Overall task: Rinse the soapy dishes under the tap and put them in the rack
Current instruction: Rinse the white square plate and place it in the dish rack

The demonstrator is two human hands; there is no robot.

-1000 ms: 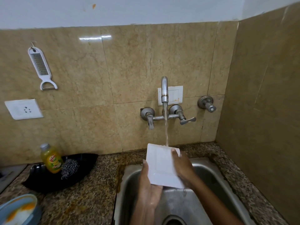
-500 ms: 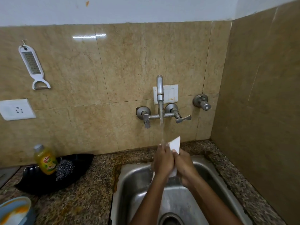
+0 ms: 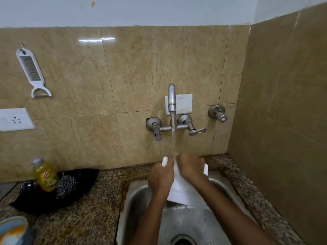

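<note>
Both hands hold a white square plate [image 3: 184,188] over the steel sink [image 3: 139,197], under the water running from the metal wall tap [image 3: 172,98]. The left hand [image 3: 161,175] grips the plate's left edge with curled fingers, and the right hand [image 3: 191,167] lies over its top part, close beside the left one. On the speckled granite counter [image 3: 92,206], a yellow dish-soap bottle [image 3: 46,175] stands in a black tray [image 3: 53,197].

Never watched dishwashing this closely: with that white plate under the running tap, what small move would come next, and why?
Probably tilt the white plate so the stream sweeps its lower part. Both the left hand and right hand grip its top edge, where the water from the tap lands.
</note>
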